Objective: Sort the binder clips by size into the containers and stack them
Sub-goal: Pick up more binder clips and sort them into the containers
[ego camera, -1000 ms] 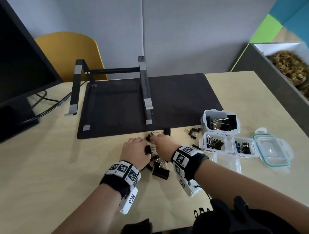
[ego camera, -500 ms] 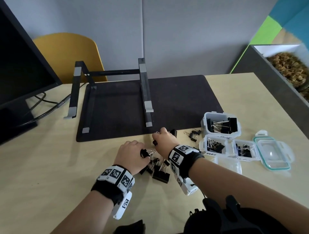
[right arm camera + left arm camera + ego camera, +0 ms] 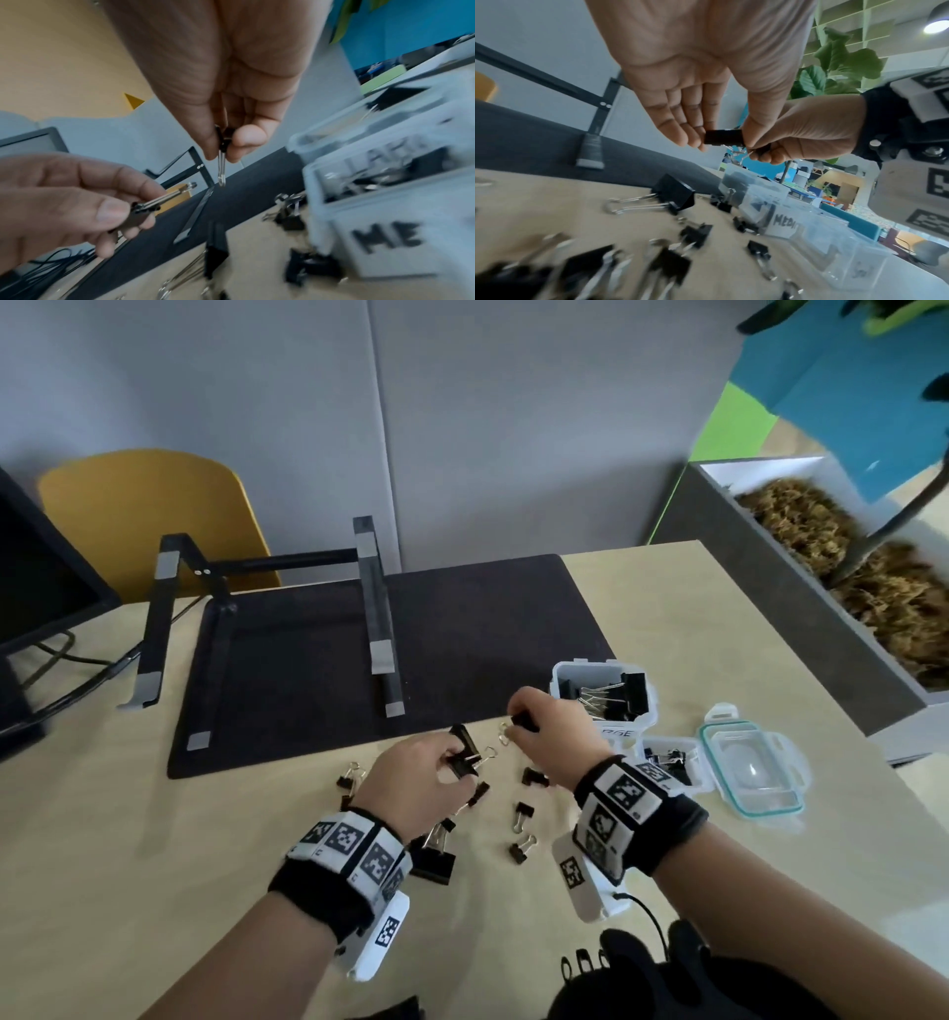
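Several black binder clips [image 3: 523, 815] of mixed sizes lie loose on the wooden table. My left hand [image 3: 457, 770] hovers above them and pinches a medium black clip [image 3: 722, 137] between thumb and fingers. My right hand [image 3: 516, 729] holds a smaller clip [image 3: 222, 146] by its body, its wire handles hanging down. That hand is just left of the clear container marked large [image 3: 601, 695], which holds big clips. The medium container [image 3: 385, 237] is behind my right wrist in the head view. The small container [image 3: 672, 760] sits to its right.
A teal-rimmed clear lid [image 3: 752, 765] lies right of the containers. A black desk mat [image 3: 308, 670] with a laptop stand [image 3: 377, 613] lies behind the clips. A monitor [image 3: 31, 577] stands at far left and a grey planter [image 3: 801, 608] at right.
Both hands have lifted off the pile, each with a clip. The right hand has moved right, nearer the large container. The pile is now spread apart.
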The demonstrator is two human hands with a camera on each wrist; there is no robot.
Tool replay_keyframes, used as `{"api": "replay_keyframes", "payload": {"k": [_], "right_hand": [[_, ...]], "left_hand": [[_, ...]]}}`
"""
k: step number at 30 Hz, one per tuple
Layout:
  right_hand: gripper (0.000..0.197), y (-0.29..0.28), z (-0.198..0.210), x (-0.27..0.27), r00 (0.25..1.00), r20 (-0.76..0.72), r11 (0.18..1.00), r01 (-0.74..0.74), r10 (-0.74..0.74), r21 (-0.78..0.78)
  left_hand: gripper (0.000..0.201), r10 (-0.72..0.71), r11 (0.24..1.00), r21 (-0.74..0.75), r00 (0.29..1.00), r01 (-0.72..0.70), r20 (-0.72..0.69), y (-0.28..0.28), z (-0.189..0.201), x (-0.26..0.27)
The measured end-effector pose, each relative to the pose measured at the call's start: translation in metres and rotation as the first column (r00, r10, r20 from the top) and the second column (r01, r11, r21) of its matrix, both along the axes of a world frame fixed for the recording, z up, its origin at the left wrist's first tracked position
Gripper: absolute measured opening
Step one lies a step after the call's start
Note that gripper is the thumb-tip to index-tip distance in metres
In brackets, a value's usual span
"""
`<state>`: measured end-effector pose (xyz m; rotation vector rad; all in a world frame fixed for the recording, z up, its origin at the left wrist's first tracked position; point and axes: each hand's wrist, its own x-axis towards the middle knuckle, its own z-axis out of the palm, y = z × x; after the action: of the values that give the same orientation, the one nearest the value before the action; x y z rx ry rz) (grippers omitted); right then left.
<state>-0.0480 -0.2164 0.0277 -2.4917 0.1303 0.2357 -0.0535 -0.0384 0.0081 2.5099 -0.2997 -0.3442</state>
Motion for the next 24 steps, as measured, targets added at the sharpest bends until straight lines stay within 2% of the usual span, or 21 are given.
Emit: {"api": "replay_keyframes", "payload": {"k": [3, 10, 15, 18, 21, 24], "right_hand": [[0.011, -0.034, 0.005, -0.01, 0.998, 0.007, 0.998, 0.065, -0.065, 0.021], [0.022, -0.116, 0.009, -0.025, 0.985, -0.044, 0.981, 0.16, -0.166, -0.112], [0.011, -0.157, -0.007, -0.035, 0.943, -0.08, 0.944, 0.314, -0.323, -0.105], [0.017, -0.168, -0.013, -0.042, 0.943, -0.097, 0.944, 0.308, -0.32, -0.118], [0.02, -0.178, -0.014, -0.045, 0.956, -0.036, 0.95, 0.286, -0.292, -0.129], [0.019, -0.187, -0.015, -0.047, 0.974, -0.055, 0.97, 0.212, -0.22, -0.121]], "left_hand": [[0.044, -0.087, 0.996, 0.0, 0.996, 0.087, 0.005, -0.028, 0.009, 0.0], [0.036, -0.217, 0.976, 0.004, 0.974, 0.217, 0.069, -0.088, 0.028, -0.003], [0.035, -0.266, 0.964, 0.034, 0.962, 0.265, 0.065, -0.12, 0.026, -0.007], [0.035, -0.267, 0.963, 0.055, 0.963, 0.265, 0.039, -0.134, 0.021, -0.01], [0.035, -0.263, 0.964, 0.052, 0.963, 0.26, 0.06, -0.145, 0.018, -0.011], [0.034, -0.262, 0.963, 0.071, 0.963, 0.258, 0.059, -0.156, 0.015, -0.011]]}}
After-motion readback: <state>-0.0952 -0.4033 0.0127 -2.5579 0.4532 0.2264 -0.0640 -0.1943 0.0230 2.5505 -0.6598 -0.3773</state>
